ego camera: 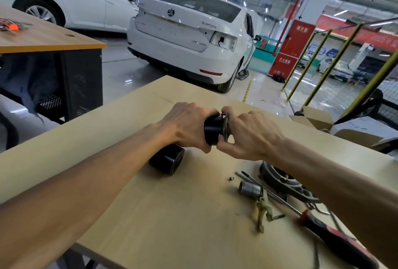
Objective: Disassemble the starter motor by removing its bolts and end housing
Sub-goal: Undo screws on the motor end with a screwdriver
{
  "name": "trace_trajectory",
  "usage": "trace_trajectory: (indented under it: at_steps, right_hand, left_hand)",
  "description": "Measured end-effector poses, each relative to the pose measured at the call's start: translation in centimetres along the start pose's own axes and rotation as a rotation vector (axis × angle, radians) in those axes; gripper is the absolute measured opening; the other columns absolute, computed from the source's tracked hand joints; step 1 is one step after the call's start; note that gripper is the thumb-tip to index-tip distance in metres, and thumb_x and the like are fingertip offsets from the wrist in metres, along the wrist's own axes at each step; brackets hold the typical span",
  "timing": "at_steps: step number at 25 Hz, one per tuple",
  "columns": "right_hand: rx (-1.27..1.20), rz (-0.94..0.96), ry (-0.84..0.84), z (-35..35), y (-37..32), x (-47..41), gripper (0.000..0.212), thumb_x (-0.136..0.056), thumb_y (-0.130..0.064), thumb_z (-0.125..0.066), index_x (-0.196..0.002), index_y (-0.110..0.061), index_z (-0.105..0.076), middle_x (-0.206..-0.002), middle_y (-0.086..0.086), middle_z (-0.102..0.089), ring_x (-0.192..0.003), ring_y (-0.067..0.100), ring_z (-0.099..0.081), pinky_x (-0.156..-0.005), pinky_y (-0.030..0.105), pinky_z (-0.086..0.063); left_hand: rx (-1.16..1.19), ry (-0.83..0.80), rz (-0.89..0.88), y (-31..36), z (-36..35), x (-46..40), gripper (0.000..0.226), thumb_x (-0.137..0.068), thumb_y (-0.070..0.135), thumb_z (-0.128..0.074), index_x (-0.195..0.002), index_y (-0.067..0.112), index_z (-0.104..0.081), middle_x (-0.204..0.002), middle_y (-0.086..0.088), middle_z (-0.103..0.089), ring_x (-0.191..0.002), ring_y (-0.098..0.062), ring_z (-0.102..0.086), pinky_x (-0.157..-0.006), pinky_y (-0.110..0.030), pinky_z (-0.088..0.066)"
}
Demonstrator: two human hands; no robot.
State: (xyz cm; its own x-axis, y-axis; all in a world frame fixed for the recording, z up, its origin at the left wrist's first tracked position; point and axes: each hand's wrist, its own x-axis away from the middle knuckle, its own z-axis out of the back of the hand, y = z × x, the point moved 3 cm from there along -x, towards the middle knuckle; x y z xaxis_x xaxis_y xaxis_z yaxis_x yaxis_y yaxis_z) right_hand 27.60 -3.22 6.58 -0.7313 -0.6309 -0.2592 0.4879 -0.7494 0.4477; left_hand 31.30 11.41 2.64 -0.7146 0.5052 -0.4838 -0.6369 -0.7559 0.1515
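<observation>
The right forearm hides much of the grey end housing (288,184); the screwdriver (336,238) handle blurs.

Car repair workshop: white cars (189,38) on glossy floor, wooden workbench (183,215) w/ screwdriver (318,227).

Head-worn camera, looking down, close over table (193,215)

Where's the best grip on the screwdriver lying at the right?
Take the screwdriver by its red-and-black handle, from above. The handle is the thick end, nearest the table's front edge, and lies bare; the thin shaft runs up under the right forearm among loose parts.
</observation>
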Motion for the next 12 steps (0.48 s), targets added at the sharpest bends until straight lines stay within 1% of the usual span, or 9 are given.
trace_trajectory:
  at_steps: [1,2,3,5,7,8,9,12]
  right_hand:
    - [0.000,0.003,0.001,0.1,0.2,0.1,0.078,-0.072,-0.064,-0.018,-0.119,-0.007,-0.044,-0.049,-0.007,-0.034,-0.042,0.020,-0.038,-0.047,0.030,-0.030]
    - [-0.022,0.017,-0.008,0.4,0.5,0.2,0.080,-0.072,-0.065,-0.018,-0.120,-0.007,-0.044,-0.050,-0.006,-0.037,-0.043,0.021,-0.041,-0.047,0.031,-0.033]
    - [-0.062,0.039,-0.027,0.7,0.9,0.3,0.081,-0.072,-0.065,-0.019,-0.123,-0.007,-0.044,-0.051,-0.005,-0.042,-0.046,0.023,-0.046,-0.049,0.033,-0.039]
    - [-0.117,0.062,-0.056,1.1,1.7,0.7,0.079,-0.075,-0.062,-0.026,-0.129,-0.007,-0.042,-0.057,0.003,-0.055,-0.052,0.027,-0.054,-0.058,0.038,-0.048]
    - [-0.085,0.042,-0.063,1.1,2.0,0.7,0.073,-0.078,-0.059,-0.031,-0.128,-0.007,-0.041,-0.062,0.006,-0.059,-0.055,0.030,-0.056,-0.062,0.041,-0.050]
    - [-0.052,0.024,-0.054,1.0,1.8,0.6,0.070,-0.078,-0.058,-0.031,-0.125,-0.008,-0.042,-0.062,0.005,-0.059,-0.055,0.029,-0.055,-0.060,0.041,-0.051]
    - [-0.028,0.005,-0.046,0.9,1.5,0.6,0.068,-0.077,-0.059,-0.030,-0.121,-0.009,-0.043,-0.061,0.004,-0.056,-0.054,0.028,-0.055,-0.057,0.039,-0.050]
    - [-0.015,-0.037,-0.050,0.6,0.6,0.5,0.063,-0.075,-0.060,-0.031,-0.111,-0.011,-0.045,-0.055,-0.002,-0.046,-0.051,0.027,-0.051,-0.049,0.035,-0.042]
  left_hand:
    - [0.011,0.007,-0.014,0.0,0.0,0.0,0.058,-0.054,0.050,-0.078,-0.104,0.033,-0.057,-0.069,0.018,-0.047,-0.062,-0.011,-0.047,-0.054,-0.016,-0.025]
    - [0.026,0.011,-0.032,0.1,0.1,-0.1,0.060,-0.054,0.051,-0.077,-0.107,0.032,-0.058,-0.071,0.018,-0.050,-0.063,-0.010,-0.048,-0.055,-0.016,-0.027]
    - [0.041,0.010,-0.047,0.2,0.1,-0.1,0.063,-0.054,0.053,-0.074,-0.111,0.030,-0.059,-0.076,0.016,-0.057,-0.064,-0.011,-0.050,-0.056,-0.017,-0.029]
    - [0.056,0.015,-0.055,0.5,0.0,-0.3,0.070,-0.054,0.056,-0.069,-0.118,0.029,-0.060,-0.087,0.010,-0.067,-0.069,-0.013,-0.053,-0.060,-0.022,-0.034]
    - [0.064,0.008,-0.037,0.6,-0.1,-0.5,0.071,-0.056,0.055,-0.071,-0.121,0.028,-0.059,-0.092,0.007,-0.068,-0.073,-0.014,-0.055,-0.064,-0.026,-0.041]
    - [0.057,-0.003,-0.033,0.7,-0.2,-0.6,0.069,-0.057,0.054,-0.074,-0.120,0.029,-0.059,-0.092,0.008,-0.067,-0.074,-0.015,-0.056,-0.066,-0.028,-0.044]
    - [0.048,-0.012,-0.033,0.7,-0.3,-0.7,0.066,-0.058,0.053,-0.076,-0.116,0.029,-0.059,-0.088,0.009,-0.065,-0.073,-0.015,-0.055,-0.066,-0.028,-0.042]
    - [0.031,-0.025,-0.031,0.6,-0.5,-0.6,0.056,-0.056,0.052,-0.080,-0.104,0.032,-0.058,-0.071,0.017,-0.049,-0.068,-0.014,-0.050,-0.063,-0.026,-0.033]
